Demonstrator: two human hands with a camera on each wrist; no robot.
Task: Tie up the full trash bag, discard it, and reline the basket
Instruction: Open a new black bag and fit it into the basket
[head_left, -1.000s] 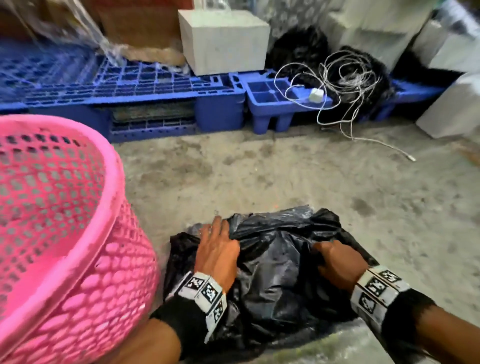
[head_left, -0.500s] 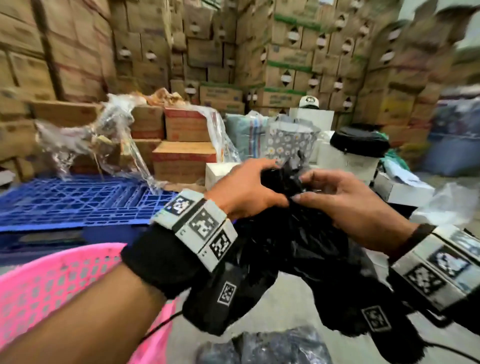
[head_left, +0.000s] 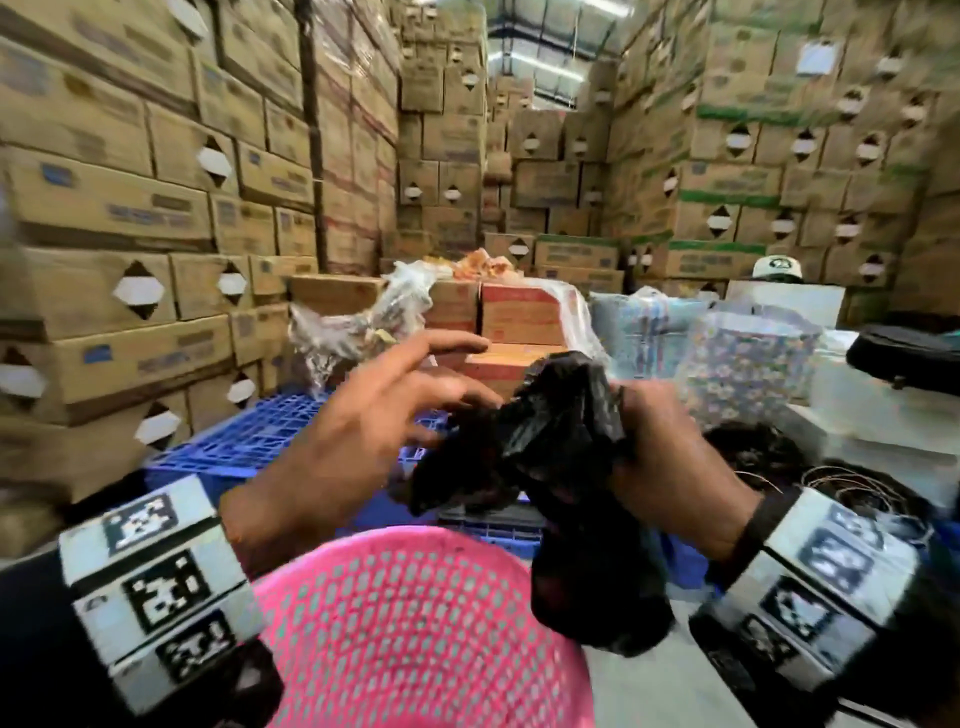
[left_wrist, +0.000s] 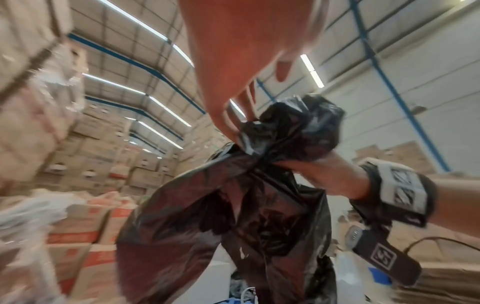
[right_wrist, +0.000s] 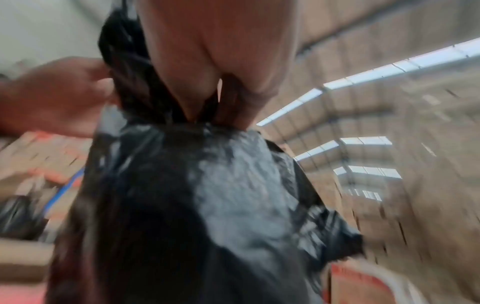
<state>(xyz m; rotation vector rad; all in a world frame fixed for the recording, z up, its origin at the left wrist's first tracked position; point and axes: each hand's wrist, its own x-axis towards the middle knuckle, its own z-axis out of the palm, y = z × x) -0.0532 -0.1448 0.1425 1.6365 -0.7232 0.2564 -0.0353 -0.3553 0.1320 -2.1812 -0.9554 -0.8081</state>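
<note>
A black trash bag (head_left: 561, 431) hangs in the air above the pink mesh basket (head_left: 415, 623), whose rim sits low in the head view. My right hand (head_left: 670, 452) grips the bag's bunched neck, with the loose top sticking up out of the fist. My left hand (head_left: 441, 384) is beside the neck on its left, fingers spread and mostly straight, their tips touching the plastic. In the left wrist view my left hand's fingers (left_wrist: 228, 123) reach the crumpled top of the bag (left_wrist: 233, 216), and the right hand (left_wrist: 324, 174) holds it from below. The right wrist view is blurred and shows the bag (right_wrist: 207, 195) hanging under my palm.
Tall stacks of cardboard boxes (head_left: 156, 208) wall in the space on the left, back and right. A blue plastic pallet (head_left: 249, 441) lies behind the basket. Patterned bags (head_left: 748, 374), a coil of cable (head_left: 852, 483) and dark bundles crowd the right side.
The bag went from lying on the floor under both hands to being held up in the air. My left hand, pinching the neck half a second ago, has spread its fingers.
</note>
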